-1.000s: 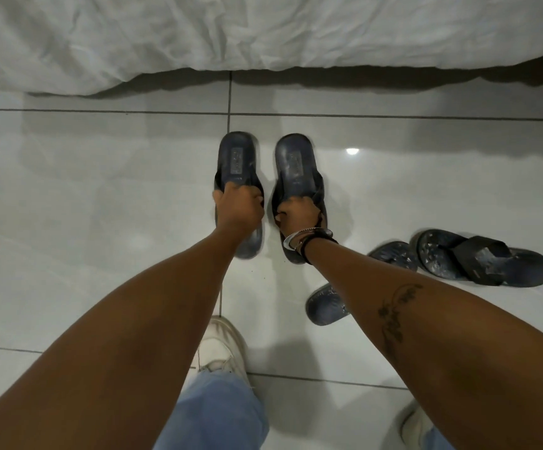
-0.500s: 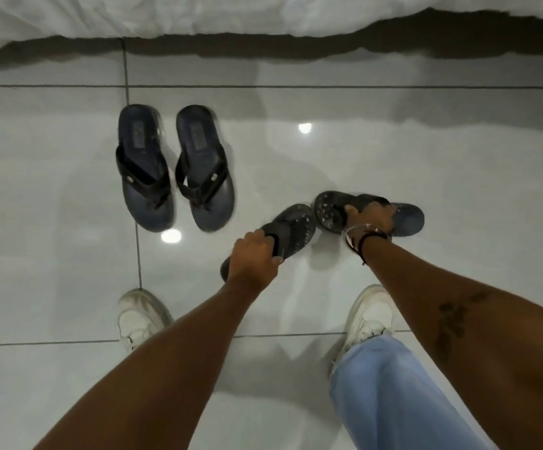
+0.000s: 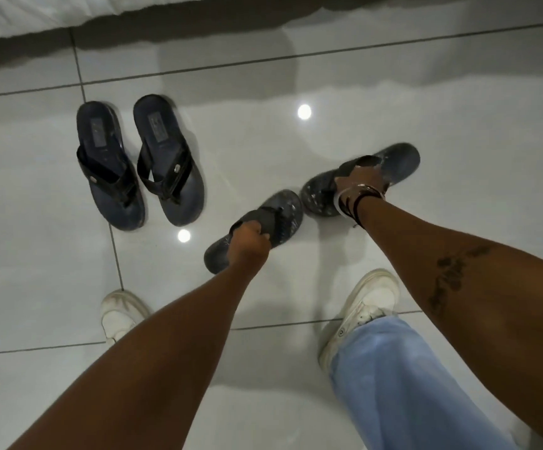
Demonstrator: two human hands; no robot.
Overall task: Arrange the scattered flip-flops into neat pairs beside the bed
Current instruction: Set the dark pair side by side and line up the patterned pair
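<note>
**Two hands, two speckled flip-flops**

The left hand [image 3: 247,241] is closed around the strap of a dark rubber flip-flop with pale specks [image 3: 257,229]. The flip-flop lies slanted under the hand, on the shiny white tile floor [image 3: 393,102]. The right hand [image 3: 359,180] grips the strap of the other dark speckled flip-flop [image 3: 361,178], just beside the first. A pair of dark blue flip-flops [image 3: 140,160] sits side by side, well apart to the left, near the white bed sheet [image 3: 36,14].
</note>
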